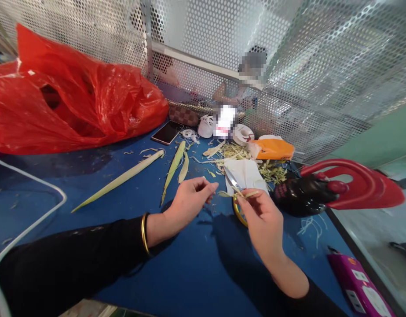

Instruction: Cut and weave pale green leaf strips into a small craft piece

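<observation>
My right hand (264, 220) pinches a small pale green woven leaf piece (240, 193) above a yellow ring (239, 215) on the blue table (176, 273). My left hand (186, 204), with a gold bangle at the wrist, is raised over the table, its thumb and fingers drawn together; what they hold, if anything, is too small to make out. Beyond my right hand, scissors (231, 177) rest on white paper (249, 173). A long pale leaf (123, 176) lies at the left, and shorter leaves (174, 167) lie nearer the middle.
A large red plastic bag (90, 97) fills the back left beside a phone (168, 132). Leaf scraps (235, 151), tape (243, 134) and an orange packet (275, 149) stand behind. At right are a black bottle (300, 196), red fan-shaped object (367, 182) and purple power strip (359, 281).
</observation>
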{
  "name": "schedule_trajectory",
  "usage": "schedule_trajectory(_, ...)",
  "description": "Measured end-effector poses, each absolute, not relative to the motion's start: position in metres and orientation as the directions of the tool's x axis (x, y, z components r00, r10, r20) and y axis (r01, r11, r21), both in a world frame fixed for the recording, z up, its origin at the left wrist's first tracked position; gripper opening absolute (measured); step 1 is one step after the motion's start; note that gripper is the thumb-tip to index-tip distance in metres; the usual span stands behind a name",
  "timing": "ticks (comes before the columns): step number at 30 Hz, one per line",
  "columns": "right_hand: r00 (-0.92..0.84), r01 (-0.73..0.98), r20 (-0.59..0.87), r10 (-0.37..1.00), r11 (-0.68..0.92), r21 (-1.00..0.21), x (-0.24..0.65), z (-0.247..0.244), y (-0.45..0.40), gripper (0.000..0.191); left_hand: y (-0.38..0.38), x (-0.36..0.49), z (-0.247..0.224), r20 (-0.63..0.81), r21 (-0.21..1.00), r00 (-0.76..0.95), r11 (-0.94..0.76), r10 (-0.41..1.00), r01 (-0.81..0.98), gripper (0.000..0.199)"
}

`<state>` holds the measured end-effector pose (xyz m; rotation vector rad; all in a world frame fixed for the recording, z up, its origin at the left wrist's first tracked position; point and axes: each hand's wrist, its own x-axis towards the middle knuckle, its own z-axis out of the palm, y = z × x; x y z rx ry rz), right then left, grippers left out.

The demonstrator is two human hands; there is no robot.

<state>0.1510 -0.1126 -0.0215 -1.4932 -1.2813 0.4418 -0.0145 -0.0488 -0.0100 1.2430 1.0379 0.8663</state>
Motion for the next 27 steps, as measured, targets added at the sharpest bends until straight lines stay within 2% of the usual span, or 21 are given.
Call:
schedule_trajectory(2,0.246,0.661,0.51,0.824,0.242,-0.71,0.151,-0.022,-0.115,0.005,-0.052,-0.014,-0.008,-0.205,0.975,0.432,0.222,0.878,0.012,0.032)
schedule_trajectory(5,0.022,0.777,0.651,0.759,0.396,-0.489,0.151,-0.022,-0.117,0.014,-0.057,-0.014,-0.007,-0.236,0.954,0.568,0.299,0.788,-0.019,0.031)
schedule_trajectory(9,-0.142,0.812,0.688,0.711,0.481,-0.33,0.148,-0.022,-0.116,0.019,-0.059,-0.014,-0.008,-0.273,0.908,0.593,0.406,0.757,-0.1,0.039)
schedule_trajectory(12,-0.222,0.809,0.663,0.715,0.514,-0.284,0.147,-0.02,-0.118,0.019,-0.057,-0.014,-0.009,-0.292,0.907,0.564,0.41,0.772,-0.091,0.032)
schedule_trajectory(14,-0.254,0.78,0.639,0.726,0.544,-0.308,0.147,-0.017,-0.12,0.023,-0.056,-0.013,-0.01,-0.291,0.917,0.538,0.39,0.791,-0.077,0.023)
schedule_trajectory(16,-0.233,0.744,0.621,0.749,0.548,-0.382,0.148,-0.015,-0.121,0.024,-0.055,-0.013,-0.011,-0.298,0.917,0.523,0.392,0.799,-0.077,0.02)
schedule_trajectory(20,0.022,0.688,0.555,0.831,0.39,-0.612,0.15,-0.014,-0.118,0.012,-0.054,-0.012,-0.013,-0.297,0.93,0.522,0.366,0.799,-0.032,0.02)
schedule_trajectory(23,0.166,0.54,0.343,0.925,0.205,-0.816,0.151,-0.017,-0.113,0.014,-0.054,-0.012,-0.013,-0.284,0.941,0.54,0.338,0.793,-0.001,0.021)
schedule_trajectory(25,0.159,0.356,0.142,0.977,0.078,-0.931,0.15,-0.019,-0.111,0.016,-0.055,-0.012,-0.012,-0.283,0.943,0.557,0.333,0.78,0.012,0.021)
schedule_trajectory(27,0.131,0.16,-0.011,0.991,-0.032,-0.987,0.149,-0.021,-0.11,0.015,-0.055,-0.013,-0.012,-0.294,0.939,0.562,0.344,0.773,0.018,0.021)
